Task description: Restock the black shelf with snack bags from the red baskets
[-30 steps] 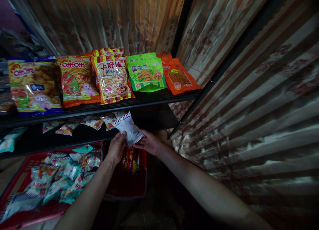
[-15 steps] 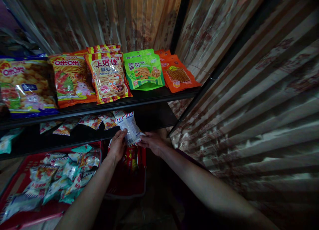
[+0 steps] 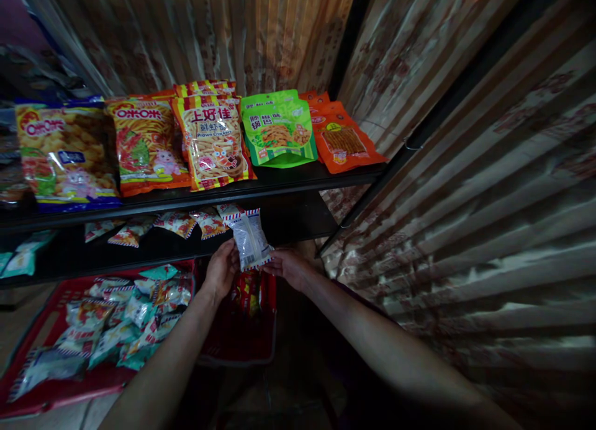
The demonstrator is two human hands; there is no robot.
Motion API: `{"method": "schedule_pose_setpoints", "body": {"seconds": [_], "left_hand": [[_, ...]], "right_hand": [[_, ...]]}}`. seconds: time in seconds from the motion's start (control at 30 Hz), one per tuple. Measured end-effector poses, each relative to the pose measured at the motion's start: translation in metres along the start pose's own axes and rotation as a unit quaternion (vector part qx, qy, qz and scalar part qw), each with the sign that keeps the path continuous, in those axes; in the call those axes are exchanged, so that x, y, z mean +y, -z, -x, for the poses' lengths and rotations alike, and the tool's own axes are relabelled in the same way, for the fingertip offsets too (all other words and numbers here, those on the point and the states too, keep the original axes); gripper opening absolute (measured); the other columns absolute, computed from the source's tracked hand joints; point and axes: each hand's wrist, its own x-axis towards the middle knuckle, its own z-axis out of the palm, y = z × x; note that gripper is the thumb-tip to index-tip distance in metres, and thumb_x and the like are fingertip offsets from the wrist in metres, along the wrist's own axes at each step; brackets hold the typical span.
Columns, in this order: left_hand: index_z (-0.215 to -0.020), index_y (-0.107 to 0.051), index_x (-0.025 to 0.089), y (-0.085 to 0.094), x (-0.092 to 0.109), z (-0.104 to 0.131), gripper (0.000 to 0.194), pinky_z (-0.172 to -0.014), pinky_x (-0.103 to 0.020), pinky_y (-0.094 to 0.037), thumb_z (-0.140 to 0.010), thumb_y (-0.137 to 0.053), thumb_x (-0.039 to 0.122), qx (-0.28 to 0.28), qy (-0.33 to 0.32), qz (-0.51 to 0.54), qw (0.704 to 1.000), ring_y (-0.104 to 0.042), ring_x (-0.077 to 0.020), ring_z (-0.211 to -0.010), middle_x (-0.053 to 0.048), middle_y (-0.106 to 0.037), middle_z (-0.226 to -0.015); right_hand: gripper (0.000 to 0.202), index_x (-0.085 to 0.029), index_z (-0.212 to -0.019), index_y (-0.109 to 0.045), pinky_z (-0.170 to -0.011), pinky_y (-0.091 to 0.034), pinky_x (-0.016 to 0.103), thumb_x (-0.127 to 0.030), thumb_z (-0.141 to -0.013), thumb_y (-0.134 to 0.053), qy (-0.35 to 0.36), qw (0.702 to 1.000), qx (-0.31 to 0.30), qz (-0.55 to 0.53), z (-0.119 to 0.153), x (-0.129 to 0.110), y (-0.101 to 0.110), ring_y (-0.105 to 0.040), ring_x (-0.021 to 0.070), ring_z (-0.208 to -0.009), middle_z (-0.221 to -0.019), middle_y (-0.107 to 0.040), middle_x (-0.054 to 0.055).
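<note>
A small white snack packet [image 3: 250, 241] with a red-and-blue striped edge is held tilted in front of the lower shelf, its printed back and barcode facing me. My right hand [image 3: 289, 268] pinches its lower right corner. At the packet's left edge is my left hand [image 3: 222, 270], thumb against the side and fingers partly hidden behind it. Similar small packets [image 3: 174, 224] lie in a row on the lower shelf, just left of the held one.
Larger snack bags [image 3: 214, 144] and a green pouch [image 3: 279, 132] line the upper shelf [image 3: 279, 180]. Below left, a red basket [image 3: 51, 312] holds several small packets. A second red basket [image 3: 251, 353] with red packages sits under my hands. Pleated curtain [image 3: 465, 231] hangs at right.
The view has shifted slightly, so the shelves appear farther right. My left thumb has moved from the packet's front to its left edge. My right hand keeps the lower corner.
</note>
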Motion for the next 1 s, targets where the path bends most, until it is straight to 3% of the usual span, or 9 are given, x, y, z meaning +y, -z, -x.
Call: {"method": "schedule_pose_setpoints", "body": {"seconds": [0.23, 0.4, 0.53, 0.63, 0.83, 1.0], "left_hand": [[-0.09, -0.06, 0.019, -0.001, 0.004, 0.002, 0.039, -0.056, -0.019, -0.041, -0.061, -0.076, 0.042, -0.011, -0.004, -0.023, 1.0, -0.055, -0.0078, -0.062, 0.003, -0.063, -0.077], [-0.085, -0.061, 0.019, 0.001, 0.011, -0.003, 0.037, -0.056, -0.018, -0.041, -0.059, -0.077, 0.039, 0.027, -0.043, -0.023, 0.998, -0.057, -0.0067, -0.062, 0.004, -0.063, -0.075], [-0.084, -0.061, 0.017, 0.001, 0.012, -0.007, 0.032, -0.055, -0.021, -0.043, -0.061, -0.076, 0.035, 0.089, -0.057, 0.004, 0.994, -0.058, -0.0079, -0.058, 0.003, -0.064, -0.071], [-0.081, -0.06, 0.016, -0.001, 0.012, -0.008, 0.023, -0.054, -0.021, -0.044, -0.067, -0.071, 0.031, 0.122, -0.068, 0.029, 0.99, -0.056, -0.0075, -0.055, 0.003, -0.062, -0.067], [-0.08, -0.059, 0.015, -0.001, 0.014, -0.007, 0.008, -0.052, -0.02, -0.045, -0.078, -0.06, 0.023, 0.144, -0.053, 0.042, 0.987, -0.058, -0.0082, -0.054, 0.001, -0.062, -0.065], [-0.077, -0.059, 0.014, 0.003, 0.019, -0.009, 0.01, -0.054, -0.021, -0.048, -0.083, -0.052, 0.017, 0.171, -0.037, 0.06, 0.983, -0.059, -0.0085, -0.055, 0.001, -0.062, -0.066]], "right_hand": [[0.01, -0.013, -0.069, -0.063, -0.052, -0.053, 0.019, -0.01, -0.073, -0.055, 0.022, 0.998, 0.019, 0.062, 0.005, -0.003, -0.003, -0.065, 0.012, -0.054, -0.06, -0.068, 0.003], [0.01, -0.014, -0.068, -0.064, -0.047, -0.049, 0.016, -0.011, -0.075, -0.058, 0.046, 0.988, -0.006, 0.144, 0.006, -0.001, 0.0, -0.063, 0.0104, -0.05, -0.057, -0.067, 0.002], [0.006, -0.016, -0.079, -0.064, -0.055, -0.053, 0.02, -0.018, -0.081, -0.059, 0.026, 0.997, 0.011, 0.075, 0.005, 0.004, 0.0, -0.064, 0.0101, -0.056, -0.064, -0.068, 0.001], [0.012, -0.015, -0.085, -0.064, -0.061, -0.055, 0.024, -0.026, -0.079, -0.065, -0.004, 0.998, -0.028, 0.055, 0.01, 0.01, -0.005, -0.067, 0.0129, -0.063, -0.071, -0.071, 0.004], [0.007, -0.013, -0.077, -0.063, -0.055, -0.052, 0.019, -0.019, -0.079, -0.066, 0.0, 0.995, -0.02, 0.1, 0.018, 0.015, -0.015, -0.067, 0.0118, -0.056, -0.062, -0.069, 0.003], [0.011, -0.012, -0.072, -0.064, -0.051, -0.049, 0.016, -0.02, -0.074, -0.071, 0.021, 0.991, -0.045, 0.125, 0.014, 0.018, -0.012, -0.065, 0.0104, -0.054, -0.061, -0.069, 0.003]]}}
